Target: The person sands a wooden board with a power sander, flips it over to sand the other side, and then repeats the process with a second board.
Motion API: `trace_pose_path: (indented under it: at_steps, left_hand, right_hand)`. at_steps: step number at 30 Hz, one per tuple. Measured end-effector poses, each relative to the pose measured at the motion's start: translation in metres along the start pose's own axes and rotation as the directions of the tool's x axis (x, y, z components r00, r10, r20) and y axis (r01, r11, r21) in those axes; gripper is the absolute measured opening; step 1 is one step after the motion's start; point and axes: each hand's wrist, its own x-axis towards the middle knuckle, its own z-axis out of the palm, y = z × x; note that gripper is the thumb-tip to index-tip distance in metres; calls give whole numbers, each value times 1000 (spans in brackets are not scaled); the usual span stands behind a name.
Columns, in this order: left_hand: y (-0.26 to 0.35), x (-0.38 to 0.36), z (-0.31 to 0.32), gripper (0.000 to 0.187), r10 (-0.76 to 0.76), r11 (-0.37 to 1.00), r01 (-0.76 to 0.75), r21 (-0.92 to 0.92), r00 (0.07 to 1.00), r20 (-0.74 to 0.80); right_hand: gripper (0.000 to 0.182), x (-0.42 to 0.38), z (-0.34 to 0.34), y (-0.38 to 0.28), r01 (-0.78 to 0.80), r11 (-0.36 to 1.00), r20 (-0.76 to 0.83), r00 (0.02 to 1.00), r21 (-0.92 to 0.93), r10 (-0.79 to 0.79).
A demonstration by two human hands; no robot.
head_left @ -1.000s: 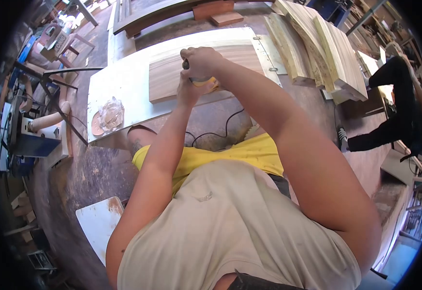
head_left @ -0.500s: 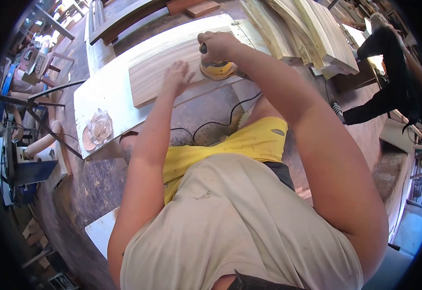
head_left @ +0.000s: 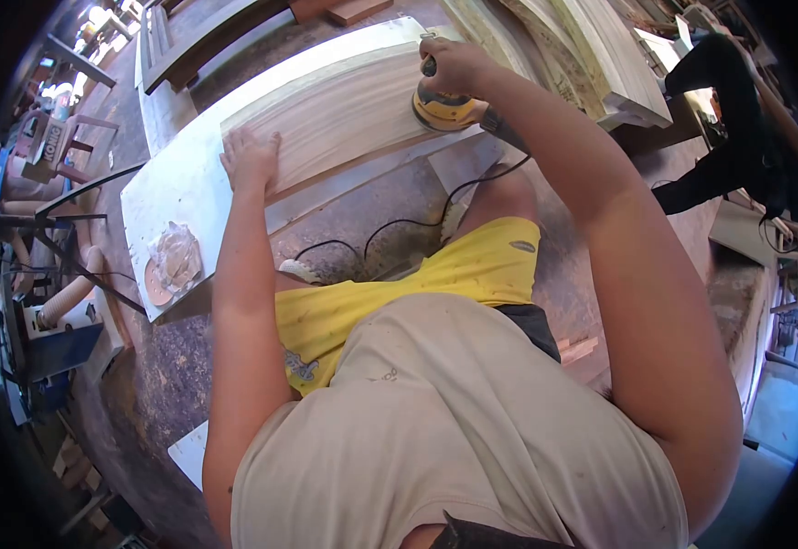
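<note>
We seem to be sanding the board on the table: right hand curled around the sander near its right end, left hand spread, gripping nothing, at its left. The next stroke calls for level pressure.

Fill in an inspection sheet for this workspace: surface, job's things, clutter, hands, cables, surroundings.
Surface: white table, marked in places.
Job's things: wood board lying flat on the table; yellow-and-black sander toward the board's right end.
Clutter: crumpled wrap and a round disc at the table's left end.
Hands: left hand on the board's left end; right hand gripping the sander.
Cables: black cord curving in front of the table's near side; where it ends cannot be told.
Surroundings: planks beyond the table's right end; another person in black at far right; ribbed hose at far left.
</note>
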Motion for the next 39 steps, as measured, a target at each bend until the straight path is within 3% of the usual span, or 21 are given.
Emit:
trace_pose_path:
  at_steps: [7, 11, 14, 16, 17, 19, 20, 22, 26, 28, 32, 35, 37, 39]
  left_hand:
    - [-3, -3, 12, 91, 28, 1000, -28, 0, 999, -45]
    - [13, -22, 3, 92, 86, 995, -87, 39, 996, 24]
    - [21, -28, -1, 90, 124, 992, -124, 23, 992, -9]
    - [21, -29, -5, 89, 370, 924, -367, -106, 929, 15]
    - [21, -28, 0, 89, 359, 929, -356, -103, 933, 13]
    - [20, -24, 13, 88, 489, 846, -506, -167, 862, -132]
    - [21, -25, 11, 88, 477, 854, -494, -161, 869, -135]
    - [27, -28, 8, 93, 471, 771, -509, -383, 860, -195]
    - [32, -29, 4, 96, 417, 746, -474, -468, 880, -226]
    - [30, -29, 5, 99, 384, 652, -441, -616, 894, -233]
    - [28, -28, 6, 100, 293, 598, -405, -691, 913, -282]
    - [26, -26, 3, 97, 203, 585, -361, -727, 932, -299]
    - [27, -29, -6, 82, 76, 447, -306, -841, 949, -305]
    - [25, -36, -28, 73, 51, 509, -303, -806, 945, -323]
  right_hand:
    - [50, 13, 6, 26, -18, 1000, -111, 994, -4, 18]
    - [50, 26, -1, 17, -39, 999, -42, 998, -15, 38]
    - [49, 41, -2, 4, 41, 998, -66, 997, -36, -44]
    - [48, 39, -3, -12, 70, 996, -23, 997, -57, -71]
    - [48, 40, -1, -19, 82, 995, -24, 996, -57, -83]
    - [47, 44, 4, -33, 148, 989, -37, 988, -24, -149]
    - [47, 46, 4, -43, 164, 986, -40, 986, -23, -164]
    - [47, 49, 3, -63, 190, 982, -5, 982, -4, -190]
    - [49, 62, 4, -105, 266, 964, -8, 964, -2, -266]
    - [50, 68, 6, -128, 294, 956, -3, 956, -2, -294]
    - [54, 81, 3, -178, 348, 937, 34, 937, -7, -348]
    - [58, 92, 7, -213, 389, 921, 53, 920, 9, -389]
    - [58, 99, 9, -235, 409, 912, 45, 911, 23, -410]
    - [58, 106, 14, -257, 446, 895, 36, 894, 27, -447]
